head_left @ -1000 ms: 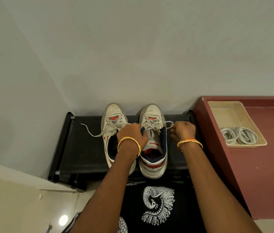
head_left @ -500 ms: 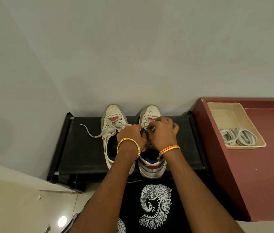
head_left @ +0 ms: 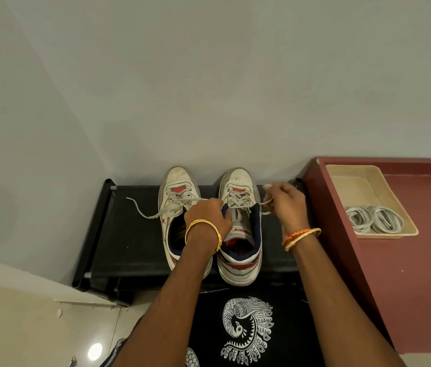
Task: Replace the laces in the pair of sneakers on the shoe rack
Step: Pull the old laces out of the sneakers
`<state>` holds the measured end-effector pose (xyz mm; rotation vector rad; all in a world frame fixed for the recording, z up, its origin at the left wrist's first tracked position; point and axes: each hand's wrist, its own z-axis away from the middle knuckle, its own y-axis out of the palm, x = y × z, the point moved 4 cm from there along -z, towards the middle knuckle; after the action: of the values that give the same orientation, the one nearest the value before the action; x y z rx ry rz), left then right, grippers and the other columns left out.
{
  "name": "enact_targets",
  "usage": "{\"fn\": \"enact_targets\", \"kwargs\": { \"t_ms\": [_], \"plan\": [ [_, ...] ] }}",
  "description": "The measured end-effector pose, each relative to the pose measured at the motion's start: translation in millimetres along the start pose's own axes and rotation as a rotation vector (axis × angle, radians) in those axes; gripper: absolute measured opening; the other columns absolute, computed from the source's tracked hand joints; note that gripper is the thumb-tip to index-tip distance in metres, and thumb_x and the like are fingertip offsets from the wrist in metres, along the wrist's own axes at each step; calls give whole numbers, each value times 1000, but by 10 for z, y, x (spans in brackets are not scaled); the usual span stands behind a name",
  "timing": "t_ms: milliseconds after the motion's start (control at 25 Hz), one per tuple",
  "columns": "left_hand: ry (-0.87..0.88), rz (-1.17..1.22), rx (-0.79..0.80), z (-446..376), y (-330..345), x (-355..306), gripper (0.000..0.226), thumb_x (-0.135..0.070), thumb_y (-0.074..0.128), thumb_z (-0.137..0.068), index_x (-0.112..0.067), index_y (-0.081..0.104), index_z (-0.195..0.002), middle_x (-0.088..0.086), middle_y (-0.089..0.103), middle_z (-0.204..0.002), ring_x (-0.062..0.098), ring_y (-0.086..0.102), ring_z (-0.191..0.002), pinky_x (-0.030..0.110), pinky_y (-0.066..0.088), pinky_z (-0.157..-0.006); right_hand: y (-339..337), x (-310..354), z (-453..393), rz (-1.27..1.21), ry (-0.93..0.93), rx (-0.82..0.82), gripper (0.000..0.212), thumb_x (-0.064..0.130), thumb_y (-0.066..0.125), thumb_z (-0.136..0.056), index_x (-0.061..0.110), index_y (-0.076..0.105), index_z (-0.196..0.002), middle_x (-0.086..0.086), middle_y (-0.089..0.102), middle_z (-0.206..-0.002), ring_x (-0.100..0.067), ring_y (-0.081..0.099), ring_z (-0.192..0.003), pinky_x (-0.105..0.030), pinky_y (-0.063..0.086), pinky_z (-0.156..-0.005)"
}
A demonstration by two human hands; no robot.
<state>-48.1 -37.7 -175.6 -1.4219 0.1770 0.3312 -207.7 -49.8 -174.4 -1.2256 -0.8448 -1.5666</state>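
Two white sneakers w/ red + navy trim sit side by side on top of black shoe rack point(head_left: 135, 234), toes to the wall. Left sneaker point(head_left: 176, 197): grey lace undone, one loose end point(head_left: 143, 211) trailing out over rack top to the left. Right sneaker point(head_left: 239, 229): lace point(head_left: 238, 201) threaded through front eyelets, upper part of tongue bare + collar spread open.

L hand point(head_left: 209, 215), gold bangle at wrist, fingers curled, gripping navy collar edge of right sneaker on its left side. Forearm crosses over heel of left sneaker.

R hand point(head_left: 284, 205), orange + gold bangles at wrist, raised just right of right sneaker, fingers clenched on free end of that shoe's lace; strand runs from eyelets out to the fingers, white tip pokes out past the fingertips.

Maroon table point(head_left: 407, 274) butts against rack on right. On it, beige tray point(head_left: 354, 181) w/ two coiled bundles of white laces point(head_left: 374, 222) at its near end, well apart from shoes.

Black garment w/ white peacock print point(head_left: 246, 329) btwn the forearms, bottom of view. Grey wall behind, pale tile floor at lower left.
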Motion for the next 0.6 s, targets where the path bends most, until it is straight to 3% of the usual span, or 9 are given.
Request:
{"fn": "enact_targets", "kwargs": {
  "t_ms": [80, 160, 280, 440, 520, 600],
  "plan": [
    [6, -4, 3, 6, -9, -8, 32, -40, 48, -94, -16, 63, -111, 7, 67, -104, 25, 62, -96, 32, 48, -78, 230, 20, 56, 588, -306, 93, 12, 17, 59, -87, 14, 70, -90, -6, 66, -88, -20, 59, -86, -35, 49, -78],
    [12, -9, -1, 9, -11, -20, 32, -39, 47, -95, -16, 62, -112, 7, 67, -105, 25, 62, -97, 32, 49, -79, 445, -5, 96, 1091, -445, 152, 21, 25, 56, -90, 18, 69, -105, -8, 59, -111, -25, 48, -111, -41, 38, -95],
    [2, -10, -6, 4, -6, -11, 31, -38, 48, -95, -16, 62, -112, 7, 67, -105, 25, 62, -96, 32, 49, -80, 586, -47, 144, 1365, -439, 187, 27, 27, 52, -94, 20, 66, -117, -9, 49, -127, -28, 37, -122, -43, 28, -102],
    [7, -2, -6, 15, 2, -6, 32, -40, 47, -95, -17, 63, -110, 7, 67, -104, 26, 62, -97, 33, 48, -78, 443, -30, 107, 1200, -353, 159, 21, 27, 59, -89, 20, 70, -106, -9, 54, -119, -28, 41, -117, -42, 30, -99],
    [6, -1, -2, 19, -3, -11, 32, -41, 47, -94, -17, 63, -110, 7, 67, -104, 26, 62, -97, 33, 48, -78, 272, 48, 86, 918, -290, 127, 7, 22, 66, -81, 20, 72, -84, -7, 63, -102, -27, 53, -105, -40, 39, -93],
    [-5, 5, 0, 15, -4, -3, 33, -42, 48, -94, -18, 63, -109, 6, 67, -104, 26, 62, -97, 33, 48, -78, 40, 123, 57, 608, -156, 89, 9, 16, 68, -78, 15, 67, -69, -4, 66, -80, -23, 59, -84, -32, 48, -75]
  ]
}}
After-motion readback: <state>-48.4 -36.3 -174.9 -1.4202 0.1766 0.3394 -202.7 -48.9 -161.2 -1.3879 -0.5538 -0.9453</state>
